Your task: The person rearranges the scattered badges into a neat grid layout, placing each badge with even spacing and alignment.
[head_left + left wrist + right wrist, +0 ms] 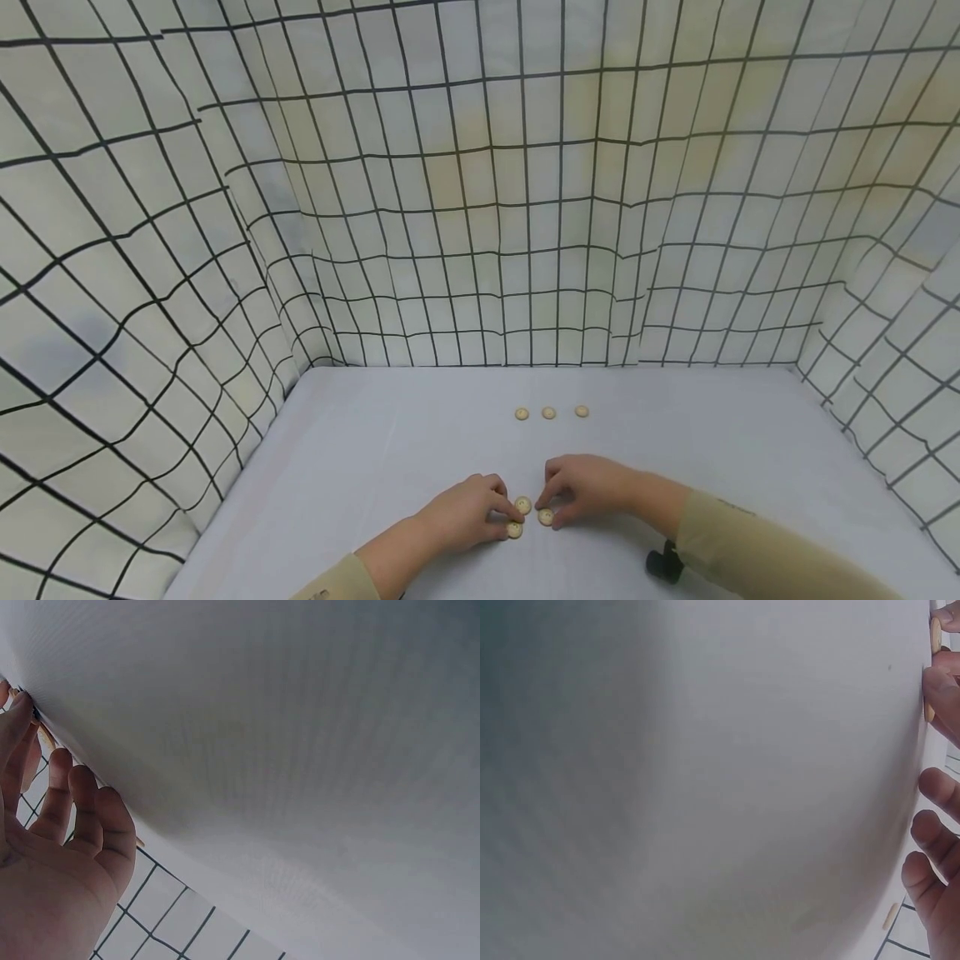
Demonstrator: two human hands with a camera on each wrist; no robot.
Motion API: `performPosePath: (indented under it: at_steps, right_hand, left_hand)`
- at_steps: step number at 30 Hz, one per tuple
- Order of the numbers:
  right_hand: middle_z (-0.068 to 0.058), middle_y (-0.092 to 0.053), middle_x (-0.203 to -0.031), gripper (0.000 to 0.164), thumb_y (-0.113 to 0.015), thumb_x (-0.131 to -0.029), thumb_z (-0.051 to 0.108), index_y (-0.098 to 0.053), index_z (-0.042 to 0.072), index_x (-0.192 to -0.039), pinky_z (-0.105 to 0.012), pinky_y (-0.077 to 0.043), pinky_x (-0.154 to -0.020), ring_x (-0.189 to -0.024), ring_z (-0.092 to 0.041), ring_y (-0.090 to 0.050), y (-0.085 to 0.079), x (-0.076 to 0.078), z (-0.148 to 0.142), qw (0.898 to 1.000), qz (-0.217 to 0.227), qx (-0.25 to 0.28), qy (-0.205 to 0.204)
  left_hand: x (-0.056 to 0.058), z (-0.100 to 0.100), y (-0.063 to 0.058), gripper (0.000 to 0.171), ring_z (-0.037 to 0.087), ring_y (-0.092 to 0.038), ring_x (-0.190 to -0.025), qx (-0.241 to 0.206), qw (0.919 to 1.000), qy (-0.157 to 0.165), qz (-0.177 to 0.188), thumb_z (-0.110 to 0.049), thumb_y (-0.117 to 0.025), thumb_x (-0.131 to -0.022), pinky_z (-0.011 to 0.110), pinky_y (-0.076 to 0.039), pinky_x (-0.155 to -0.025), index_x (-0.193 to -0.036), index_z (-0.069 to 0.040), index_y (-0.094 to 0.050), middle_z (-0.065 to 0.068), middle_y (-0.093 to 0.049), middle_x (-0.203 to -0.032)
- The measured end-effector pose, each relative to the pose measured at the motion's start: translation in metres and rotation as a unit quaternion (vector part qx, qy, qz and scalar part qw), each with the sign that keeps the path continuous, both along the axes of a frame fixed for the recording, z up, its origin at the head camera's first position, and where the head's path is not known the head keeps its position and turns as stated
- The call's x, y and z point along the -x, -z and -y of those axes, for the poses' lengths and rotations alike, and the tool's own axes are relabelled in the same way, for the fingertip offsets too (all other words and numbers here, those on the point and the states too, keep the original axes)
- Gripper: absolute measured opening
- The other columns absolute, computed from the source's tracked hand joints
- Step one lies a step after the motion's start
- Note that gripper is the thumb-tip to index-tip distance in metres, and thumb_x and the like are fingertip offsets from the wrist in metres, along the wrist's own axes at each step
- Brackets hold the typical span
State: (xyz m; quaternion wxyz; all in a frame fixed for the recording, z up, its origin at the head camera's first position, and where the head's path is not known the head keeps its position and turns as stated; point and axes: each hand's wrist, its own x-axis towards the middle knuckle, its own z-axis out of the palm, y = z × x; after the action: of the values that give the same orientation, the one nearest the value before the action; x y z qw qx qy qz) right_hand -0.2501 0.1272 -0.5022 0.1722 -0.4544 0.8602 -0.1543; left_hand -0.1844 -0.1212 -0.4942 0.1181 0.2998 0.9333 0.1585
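Observation:
Three round beige buttons lie close together near the front of the white table. My left hand (468,512) pinches the nearest one, a button (513,530), between thumb and index finger, low at the tabletop. From the other side my right hand (592,487) holds a second button (545,517) between its thumb and index finger. Just behind and between them lies a third button (522,505), right by the left index fingertip. In the right wrist view, the right thumb partly covers its button (930,710). The left wrist view shows the other left fingers loosely bent.
Farther back on the table (390,467), three more beige buttons (549,412) stand in a loose row. White cloth walls with a black grid (465,275) enclose the back and both sides. A small black object (664,563) shows beneath the right forearm.

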Motion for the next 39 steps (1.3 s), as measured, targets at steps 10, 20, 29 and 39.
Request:
performPosePath:
  at_steps: [10, 20, 29, 39]
  right_hand:
    - [0.02, -0.052, -0.091, 0.025, -0.08, -0.081, 0.042, -0.077, 0.037, -0.106, -0.02, -0.041, -0.071, -0.078, 0.0, -0.046, 0.0024, 0.0009, -0.0002, 1.0, -0.005, 0.007, -0.008]
    - [0.021, -0.052, -0.091, 0.024, -0.079, -0.083, 0.042, -0.076, 0.039, -0.106, -0.02, -0.041, -0.071, -0.078, 0.0, -0.047, 0.0023, -0.0005, -0.0007, 1.0, -0.014, -0.002, -0.013]
    - [0.021, -0.052, -0.09, 0.022, -0.079, -0.083, 0.04, -0.076, 0.037, -0.105, -0.02, -0.042, -0.072, -0.078, 0.001, -0.047, -0.0014, -0.0026, -0.0011, 1.0, -0.005, 0.007, -0.011]
    - [0.021, -0.052, -0.091, 0.021, -0.079, -0.083, 0.039, -0.076, 0.038, -0.103, -0.02, -0.043, -0.073, -0.079, 0.001, -0.048, 0.0013, 0.0003, -0.0037, 1.0, 0.003, 0.018, 0.002]
  left_hand:
    - [-0.0003, 0.0012, -0.0006, 0.022, 0.002, -0.047, -0.087, -0.002, 1.0, 0.0, 0.002, -0.036, -0.077, -0.085, 0.024, -0.046, -0.076, -0.108, -0.038, -0.076, -0.016, -0.055, -0.102]
    - [0.0, 0.0005, 0.0002, 0.023, 0.002, -0.047, -0.087, -0.002, 1.0, 0.002, 0.003, -0.036, -0.077, -0.085, 0.024, -0.046, -0.075, -0.108, -0.038, -0.076, -0.016, -0.055, -0.102]
    - [0.0005, -0.0004, 0.0002, 0.023, 0.002, -0.047, -0.086, -0.002, 1.0, 0.001, 0.002, -0.038, -0.077, -0.085, 0.024, -0.046, -0.074, -0.108, -0.038, -0.076, -0.016, -0.054, -0.101]
    - [0.0014, -0.0008, 0.0012, 0.022, 0.002, -0.047, -0.086, 0.004, 1.0, -0.003, 0.004, -0.038, -0.077, -0.086, 0.024, -0.046, -0.075, -0.107, -0.038, -0.076, -0.015, -0.055, -0.101]
